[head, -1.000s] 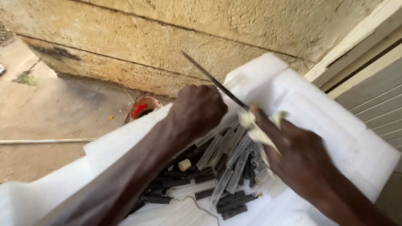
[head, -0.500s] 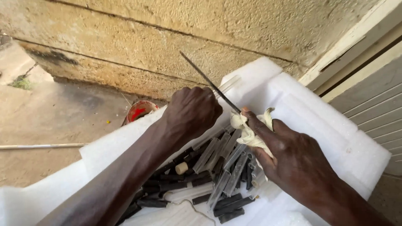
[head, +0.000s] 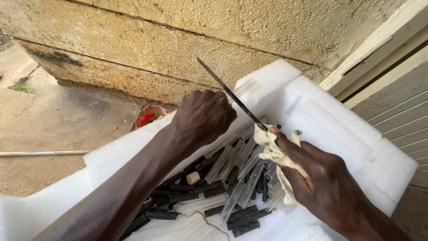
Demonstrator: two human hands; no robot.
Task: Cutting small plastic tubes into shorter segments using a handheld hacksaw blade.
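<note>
My left hand (head: 204, 117) is closed in a fist around the handle end of a thin dark metal blade (head: 227, 91) that slants up to the left. My right hand (head: 321, 176) pinches a crumpled cream cloth (head: 274, 151) around the lower part of that blade. Below both hands lies a pile of several black and clear plastic tubes (head: 223, 178) on a white foam sheet (head: 339, 129). A small cork-coloured stopper (head: 193, 177) sits among the tubes.
A rough concrete block wall (head: 178, 40) rises behind the foam. A red tin (head: 147, 117) lies on the dirt ground at its foot, and a thin rod (head: 40, 153) lies at the left. A pale door frame and slatted panel (head: 392, 102) stand at the right.
My right hand with the cloth has slid down along the blade, and the blade now stands a little steeper. My left hand has stayed in its grip.
</note>
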